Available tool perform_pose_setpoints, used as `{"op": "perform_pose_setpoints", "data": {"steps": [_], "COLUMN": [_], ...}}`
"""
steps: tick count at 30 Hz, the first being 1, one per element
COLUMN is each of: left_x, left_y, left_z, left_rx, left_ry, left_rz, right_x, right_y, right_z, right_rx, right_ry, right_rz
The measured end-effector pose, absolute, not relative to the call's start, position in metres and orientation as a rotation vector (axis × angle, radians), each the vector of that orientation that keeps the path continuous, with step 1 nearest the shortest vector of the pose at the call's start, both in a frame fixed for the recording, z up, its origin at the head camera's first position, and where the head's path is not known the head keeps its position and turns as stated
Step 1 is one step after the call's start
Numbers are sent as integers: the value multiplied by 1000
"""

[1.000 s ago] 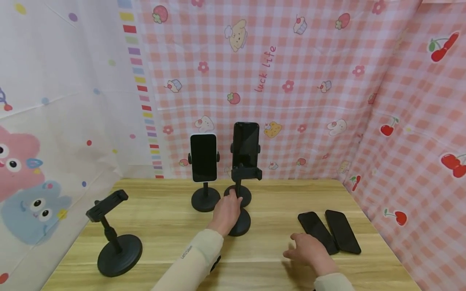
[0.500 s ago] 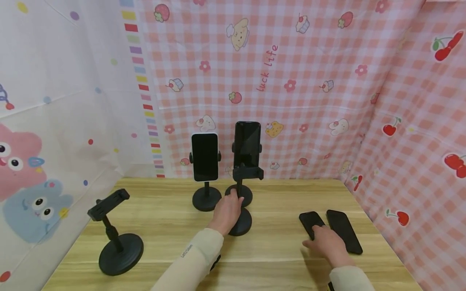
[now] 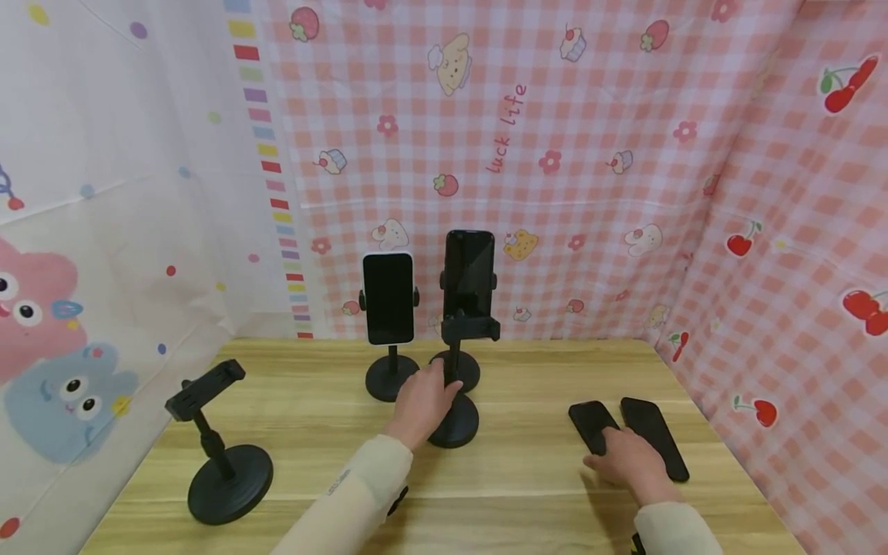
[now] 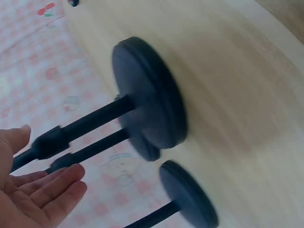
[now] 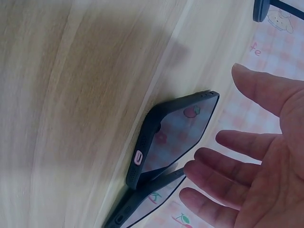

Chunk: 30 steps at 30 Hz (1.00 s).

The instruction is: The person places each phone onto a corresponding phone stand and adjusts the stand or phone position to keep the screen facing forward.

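Note:
The black phone stand [image 3: 455,424] nearest the middle has an upright post and a raised cradle with no phone in it. My left hand [image 3: 419,407] is at its post; in the left wrist view that hand [image 4: 40,199] has thumb and fingers spread apart, the post [image 4: 90,121] passing between them. Over the left of two black phones, my right hand [image 3: 633,465] covers the lower part of the phone [image 3: 590,420]. From the right wrist, the spread fingers of the right hand [image 5: 266,156] appear just off that phone [image 5: 183,130], which lies face up.
Behind stand a white-edged phone [image 3: 388,298] and a black phone [image 3: 469,266], each clamped upright on a stand. Another stand [image 3: 229,486] with a bare tilted cradle is at left. A second loose phone [image 3: 655,438] lies right. Patterned cloth [image 3: 555,216] hangs behind the wooden table [image 3: 513,493].
My right hand has moved right, from beside the loose phones to over the left one. The left hand has shifted slightly left at the stand's post, its thumb now more apart from it.

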<state>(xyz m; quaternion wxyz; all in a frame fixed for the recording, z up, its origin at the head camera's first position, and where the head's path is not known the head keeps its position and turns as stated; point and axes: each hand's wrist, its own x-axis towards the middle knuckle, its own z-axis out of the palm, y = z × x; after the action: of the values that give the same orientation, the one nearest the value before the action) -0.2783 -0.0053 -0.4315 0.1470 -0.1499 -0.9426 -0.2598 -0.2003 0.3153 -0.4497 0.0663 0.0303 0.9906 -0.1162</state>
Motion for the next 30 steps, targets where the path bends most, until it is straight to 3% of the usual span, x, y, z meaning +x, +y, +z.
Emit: {"op": "perform_pose_setpoints", "data": {"steps": [10,21,30], "left_x": [-257,-255,-249], "left_y": [-23,-32,-25], "left_z": [-395,-342,-318], "left_rx": [-536,-817,-862], "left_ry": [-2325,-2169,-2194], "left_rz": [-865,-524,-239], "right_x": [-204,-208,-211], "right_y": [321,329,332], "right_z": [-447,-449,-454], "right_rx": [103,138,181], "right_ry": [2982,2948,2916], "right_rz": [-326,-312,-319]}}
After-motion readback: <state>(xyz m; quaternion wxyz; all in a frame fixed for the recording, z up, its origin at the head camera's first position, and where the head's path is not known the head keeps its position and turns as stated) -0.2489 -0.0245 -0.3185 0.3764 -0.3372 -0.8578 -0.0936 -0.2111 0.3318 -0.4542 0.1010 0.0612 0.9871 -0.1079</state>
